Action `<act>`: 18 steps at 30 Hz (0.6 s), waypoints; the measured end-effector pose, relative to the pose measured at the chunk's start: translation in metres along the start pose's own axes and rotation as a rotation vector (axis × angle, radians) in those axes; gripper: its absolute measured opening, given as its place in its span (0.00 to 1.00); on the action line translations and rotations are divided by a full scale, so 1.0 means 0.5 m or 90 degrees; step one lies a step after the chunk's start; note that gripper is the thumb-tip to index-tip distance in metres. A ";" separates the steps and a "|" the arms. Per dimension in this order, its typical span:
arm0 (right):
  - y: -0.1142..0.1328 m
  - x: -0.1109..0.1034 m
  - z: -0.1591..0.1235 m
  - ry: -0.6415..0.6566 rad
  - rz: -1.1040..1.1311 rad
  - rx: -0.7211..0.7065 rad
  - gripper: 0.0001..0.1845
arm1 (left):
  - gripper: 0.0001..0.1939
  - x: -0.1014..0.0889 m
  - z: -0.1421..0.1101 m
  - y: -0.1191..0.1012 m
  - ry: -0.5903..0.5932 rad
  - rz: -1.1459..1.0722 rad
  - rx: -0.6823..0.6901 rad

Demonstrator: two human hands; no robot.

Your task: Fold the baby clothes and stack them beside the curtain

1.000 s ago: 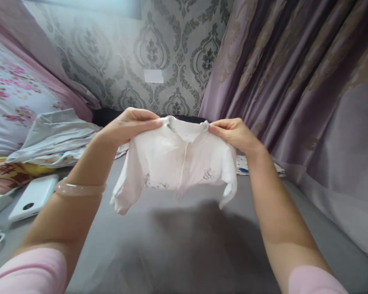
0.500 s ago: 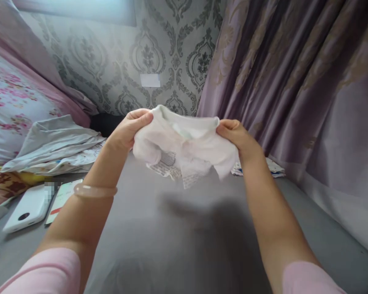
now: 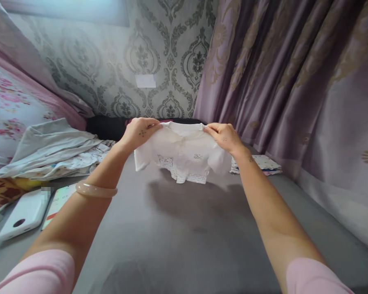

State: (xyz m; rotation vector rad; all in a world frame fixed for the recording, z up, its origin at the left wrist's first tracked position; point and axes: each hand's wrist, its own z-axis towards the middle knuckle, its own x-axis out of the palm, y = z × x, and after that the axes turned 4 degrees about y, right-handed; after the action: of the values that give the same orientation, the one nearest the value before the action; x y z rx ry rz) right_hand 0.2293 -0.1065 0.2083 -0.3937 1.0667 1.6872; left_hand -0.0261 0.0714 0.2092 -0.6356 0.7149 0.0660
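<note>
By the pinched fingers of the left hand (image 3: 140, 132) and right hand (image 3: 225, 137), equally near, the white shirt (image 3: 184, 151) is held crosswise between them, seemingly suspended above the grey sheet (image 3: 171, 245).

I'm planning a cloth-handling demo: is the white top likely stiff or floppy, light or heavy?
The white top seems floppy: its hem hangs unevenly. It's probably light, since the left hand and right hand pinch only its upper edge.
</note>
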 end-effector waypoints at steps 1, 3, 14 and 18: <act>0.006 -0.009 -0.007 0.021 0.050 0.004 0.23 | 0.20 -0.016 -0.008 -0.009 0.026 -0.038 -0.018; 0.017 -0.031 -0.019 0.089 0.177 0.017 0.26 | 0.23 -0.053 -0.021 -0.023 0.127 -0.140 -0.070; 0.032 -0.011 0.008 0.100 0.248 0.013 0.26 | 0.28 0.001 0.004 -0.029 0.007 -0.228 -0.034; 0.014 -0.007 0.014 0.072 0.231 0.016 0.26 | 0.27 0.007 -0.002 -0.016 0.004 -0.231 -0.049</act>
State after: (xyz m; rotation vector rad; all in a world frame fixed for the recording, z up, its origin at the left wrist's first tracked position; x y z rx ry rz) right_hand 0.2262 -0.1035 0.2175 -0.2932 1.3010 1.9856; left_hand -0.0220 0.0637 0.2108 -0.8317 0.5952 -0.2442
